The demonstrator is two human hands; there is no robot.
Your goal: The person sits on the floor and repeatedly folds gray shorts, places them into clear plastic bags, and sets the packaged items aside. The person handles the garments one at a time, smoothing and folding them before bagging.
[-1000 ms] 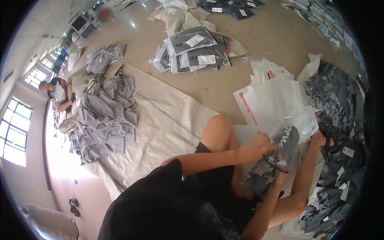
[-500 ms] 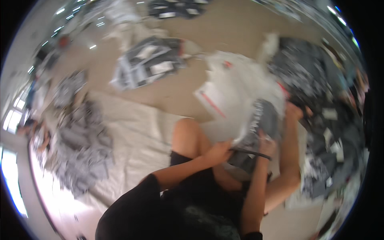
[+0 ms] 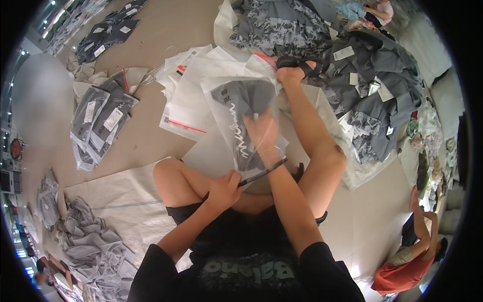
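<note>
I sit on the floor with a clear plastic bag point(image 3: 236, 103) held up over my lap. A folded dark grey garment point(image 3: 241, 98) with pale lettering lies inside it. My right hand point(image 3: 261, 132) is pushed into the bag through its mouth, fingers spread against the garment. My left hand point(image 3: 225, 189) pinches the bag's lower edge near my knee. My right leg stretches forward, its foot in a black sandal point(image 3: 297, 63).
A stack of empty clear bags point(image 3: 193, 95) lies ahead on the floor. Bagged dark garments point(image 3: 100, 121) lie to the left, loose grey garments point(image 3: 362, 75) to the right. A woven sheet point(image 3: 121, 201) carries grey clothes point(image 3: 90, 246). A person in red point(image 3: 407, 267) sits lower right.
The view has swung and steadied. The garment now sits deeper in the bag, with my right hand inside it. My left hand has stayed at the bag's open edge.
</note>
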